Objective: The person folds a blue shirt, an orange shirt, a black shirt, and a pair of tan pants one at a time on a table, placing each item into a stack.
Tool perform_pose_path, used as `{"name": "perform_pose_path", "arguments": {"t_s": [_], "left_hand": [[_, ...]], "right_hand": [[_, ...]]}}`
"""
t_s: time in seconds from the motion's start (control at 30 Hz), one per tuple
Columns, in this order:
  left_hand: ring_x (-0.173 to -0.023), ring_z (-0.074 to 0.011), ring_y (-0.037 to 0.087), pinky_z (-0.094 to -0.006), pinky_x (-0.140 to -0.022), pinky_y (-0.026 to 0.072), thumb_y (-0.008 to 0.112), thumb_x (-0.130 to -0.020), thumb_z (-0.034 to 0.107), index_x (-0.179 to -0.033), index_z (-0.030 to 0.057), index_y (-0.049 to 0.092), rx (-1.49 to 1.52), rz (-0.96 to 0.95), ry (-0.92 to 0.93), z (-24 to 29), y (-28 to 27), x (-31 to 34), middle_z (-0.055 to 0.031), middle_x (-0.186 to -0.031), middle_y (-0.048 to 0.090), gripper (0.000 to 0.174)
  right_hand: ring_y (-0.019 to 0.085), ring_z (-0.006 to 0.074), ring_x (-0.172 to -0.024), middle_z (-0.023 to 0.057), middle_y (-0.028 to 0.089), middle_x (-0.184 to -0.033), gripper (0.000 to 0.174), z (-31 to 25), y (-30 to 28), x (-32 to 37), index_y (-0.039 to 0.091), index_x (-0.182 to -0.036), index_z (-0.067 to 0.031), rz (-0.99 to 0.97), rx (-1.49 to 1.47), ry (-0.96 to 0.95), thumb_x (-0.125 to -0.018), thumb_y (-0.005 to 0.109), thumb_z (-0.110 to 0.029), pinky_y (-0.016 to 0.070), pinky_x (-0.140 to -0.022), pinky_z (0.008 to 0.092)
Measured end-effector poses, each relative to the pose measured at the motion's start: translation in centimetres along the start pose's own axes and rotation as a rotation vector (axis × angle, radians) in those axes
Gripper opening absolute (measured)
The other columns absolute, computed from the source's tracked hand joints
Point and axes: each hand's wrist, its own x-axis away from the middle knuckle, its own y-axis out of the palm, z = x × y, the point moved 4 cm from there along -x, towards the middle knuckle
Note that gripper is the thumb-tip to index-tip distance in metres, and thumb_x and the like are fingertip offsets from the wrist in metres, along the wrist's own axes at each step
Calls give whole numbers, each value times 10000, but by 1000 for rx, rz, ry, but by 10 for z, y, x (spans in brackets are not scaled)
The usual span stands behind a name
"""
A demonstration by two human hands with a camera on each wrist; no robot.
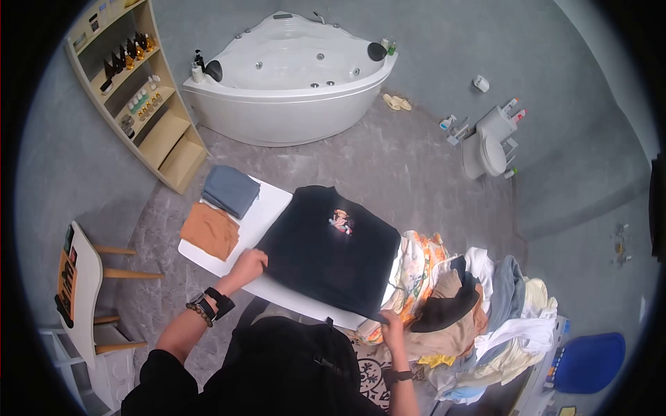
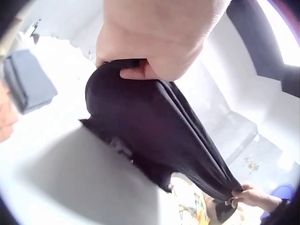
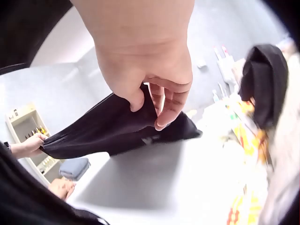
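Observation:
A black shirt [image 1: 326,253] with a small colourful print is stretched between both hands over a white table [image 1: 274,201]. The left hand [image 1: 248,269] pinches its near left corner; in the left wrist view that hand [image 2: 154,42] has thumb and fingers closed on the cloth [image 2: 136,112]. The right hand [image 1: 393,331] grips the near right corner, and in the right wrist view the right hand [image 3: 150,79] pinches the dark fabric [image 3: 103,124] between thumb and fingers. In both wrist views the shirt hangs raised above the tabletop.
Folded grey-blue cloth [image 1: 231,191] and folded orange cloth [image 1: 209,231] lie at the table's left end. A large heap of mixed clothes [image 1: 479,319] is on the right. Behind stand a corner bathtub [image 1: 291,111] and a shelf [image 1: 139,97]; a chair [image 1: 89,298] is at left.

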Motion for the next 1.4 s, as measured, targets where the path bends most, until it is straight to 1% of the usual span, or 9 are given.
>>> {"name": "perform_pose_path", "arguments": {"t_s": [0.13,0.53,0.73,0.77,0.83,0.97,1.13,1.17,1.4], "left_hand": [[-730,-358,639,-419,-686,508,506,-687,-34,-712,34,684,-49,-221,-177,-58,54,38,-193,-717,640,192],[-782,-373,656,-444,-744,533,553,-705,118,-746,81,719,-164,-656,-505,-116,104,108,-180,-798,676,175],[-744,-338,648,-428,-675,523,560,-707,113,-801,76,669,-274,-534,-604,-118,110,128,-150,-768,676,149],[-744,-338,648,-428,-675,523,560,-707,113,-801,76,669,-274,-531,-604,-114,109,125,-150,-768,676,149],[-1016,-377,581,-464,-893,479,585,-736,137,-1023,107,640,-158,-480,-532,-99,106,118,-170,-1028,628,295],[-1075,-393,513,-451,-939,449,590,-741,92,-1059,83,604,-125,-318,-416,-62,106,96,-178,-1074,557,319],[-1159,-394,474,-445,-989,433,562,-753,41,-1161,82,596,9,-298,-312,-16,133,82,-188,-1237,499,412],[-1199,-395,458,-448,-1003,430,558,-758,42,-1184,86,593,-19,-308,-310,-4,138,80,-191,-1294,482,430],[-1366,-468,262,-508,-1037,409,572,-782,78,-1346,143,492,-188,-510,-222,26,182,75,-195,-1502,273,573]], "right_hand": [[615,341,-1014,178,643,-1035,292,66,61,23,668,-1006,-4,-114,-25,132,-746,557,67,477,-912,363],[611,354,-1035,202,649,-1056,245,106,94,62,680,-1035,-1,-363,36,256,-808,589,-29,481,-918,384],[647,346,-961,197,677,-1008,283,120,97,59,679,-1065,-21,-509,63,440,-793,657,-95,507,-859,369],[659,321,-918,190,682,-983,316,125,98,51,667,-1085,-12,-471,63,292,-784,668,-109,516,-835,360],[671,295,-876,184,688,-959,351,125,95,37,655,-1105,-4,-426,61,145,-776,679,-122,525,-810,351],[658,207,-808,121,670,-966,307,136,82,-42,630,-1100,12,-2,-180,309,-839,641,-149,556,-717,345],[649,187,-729,116,649,-957,414,207,106,-135,519,-1224,-5,255,-201,507,-863,625,-179,523,-468,273],[653,325,-813,182,668,-867,407,190,100,-148,531,-1183,22,263,-203,558,-843,635,-176,502,-766,408],[629,406,-786,219,648,-809,209,142,82,-186,526,-997,-26,204,179,458,-857,604,-160,492,-709,472]]}}
